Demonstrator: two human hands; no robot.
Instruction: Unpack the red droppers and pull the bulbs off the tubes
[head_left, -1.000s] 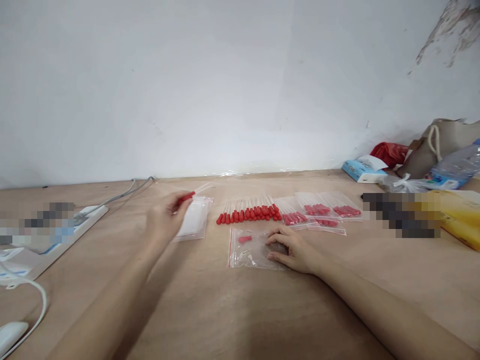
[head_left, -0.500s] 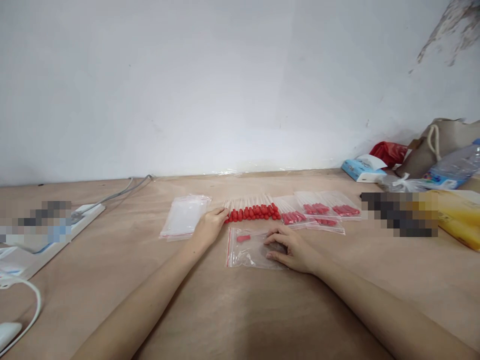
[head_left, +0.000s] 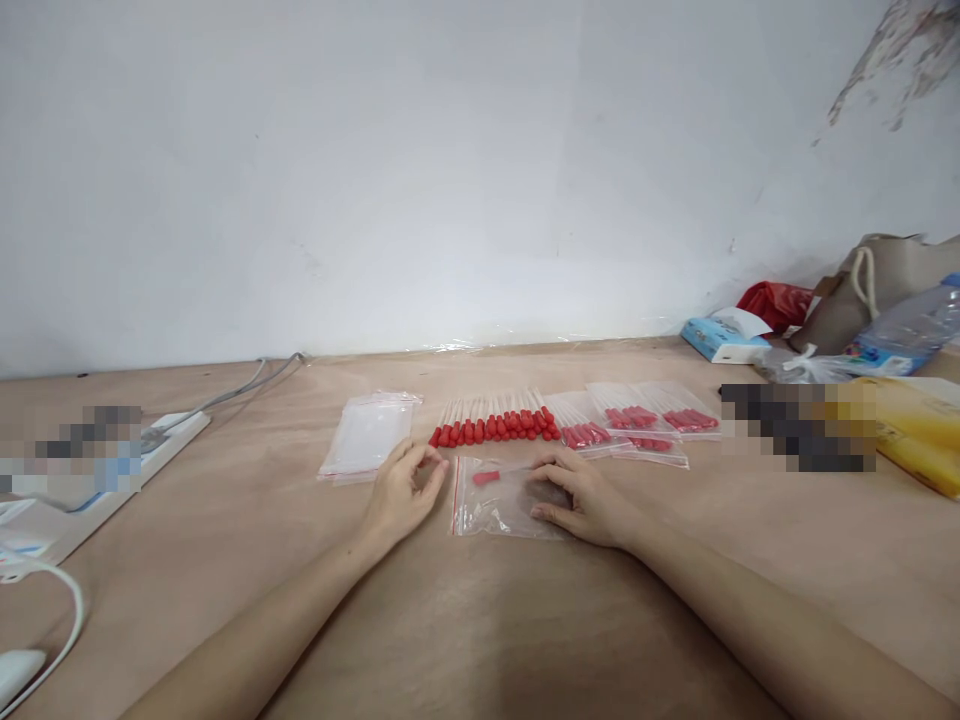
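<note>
My left hand [head_left: 405, 490] is just left of a clear zip bag [head_left: 517, 510], thumb and fingers curved with a gap between them and nothing visible inside. My right hand [head_left: 589, 500] rests on the right part of this bag, fingers apart. One dropper with a red rubber bulb [head_left: 486, 478] shows in the bag; its far end is hard to make out. Behind the bag lies a row of droppers [head_left: 495, 425], red bulbs toward me and clear tubes toward the wall. Left of the row sits a stack of flat zip bags [head_left: 371, 435].
Zip bags filled with droppers [head_left: 645, 425] overlap right of the row. Farther right are a tissue pack [head_left: 724, 342], a plastic bottle [head_left: 911, 325] and a yellow bag [head_left: 922, 430]. A white power strip [head_left: 176, 440] with cables lies at left.
My left hand has let go of the row's left end and drawn back toward me, beside the bag's red-lined edge. My right hand has stayed on the bag.
</note>
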